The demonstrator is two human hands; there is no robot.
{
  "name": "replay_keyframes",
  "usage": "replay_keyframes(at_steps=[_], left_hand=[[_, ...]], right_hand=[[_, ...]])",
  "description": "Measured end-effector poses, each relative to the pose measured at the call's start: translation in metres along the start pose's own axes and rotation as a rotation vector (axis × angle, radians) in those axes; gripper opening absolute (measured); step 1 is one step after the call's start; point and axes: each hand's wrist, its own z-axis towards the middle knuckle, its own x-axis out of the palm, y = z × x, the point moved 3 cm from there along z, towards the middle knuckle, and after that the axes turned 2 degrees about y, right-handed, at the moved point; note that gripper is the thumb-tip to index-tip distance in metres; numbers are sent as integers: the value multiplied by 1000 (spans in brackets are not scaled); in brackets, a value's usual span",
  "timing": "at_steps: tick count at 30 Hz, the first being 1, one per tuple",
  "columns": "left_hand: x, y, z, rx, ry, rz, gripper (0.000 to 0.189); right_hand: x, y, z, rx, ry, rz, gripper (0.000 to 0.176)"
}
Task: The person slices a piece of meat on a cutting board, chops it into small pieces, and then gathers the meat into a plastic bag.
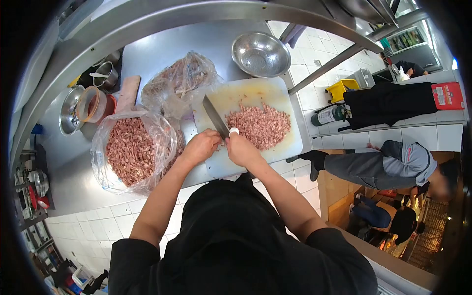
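Note:
My right hand (242,149) is wrapped round the white handle of a large knife (215,116), whose blade points up and left over the white cutting board (211,160). Chopped meat (258,125) lies in a pile on the board, right of the blade. Close to the blade's left side, my left hand (202,146) has its fingers curled together at the board's left edge; what they hold, if anything, is hidden. Left of it an open clear plastic bag (101,157) holds chopped meat. Behind is another plastic bag (184,78) with larger meat pieces.
A metal colander (261,54) stands behind the board. Bowls and an orange-rimmed container (92,104) sit at the left. A metal rail (196,17) arches over the table. At the right are a person (388,162) and another bent person (388,216).

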Motion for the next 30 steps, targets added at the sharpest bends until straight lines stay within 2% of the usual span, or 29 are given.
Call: replay_keyframes(at_steps=[5, 10, 12, 16, 18, 20, 22, 26, 30], left_hand=[[-2, -2, 0, -3, -7, -19, 13], [1, 7, 0, 27, -15, 15, 13], [0, 5, -5, -1, -39, -25, 14], [-4, 5, -10, -34, 2, -64, 12], [-10, 9, -9, -133, -8, -219, 12], [-9, 12, -14, -118, -28, -180, 12], [-7, 13, -18, -107, -54, -143, 12], [-5, 8, -19, -121, -64, -84, 15], [-4, 11, -19, -174, 17, -70, 19]], right_hand=[[21, -3, -8, 37, 22, -22, 27], [11, 3, -6, 33, 25, -13, 24], [29, 5, -12, -19, -102, 14, 33], [13, 0, 8, -43, -60, 102, 31], [-1, 9, 1, -36, -39, 67, 31], [-11, 21, -14, -31, -2, 28, 31], [-14, 33, -34, 10, 82, -43, 21], [28, 15, -22, -1, 50, -52, 22], [2, 11, -7, 6, 33, 1, 30]])
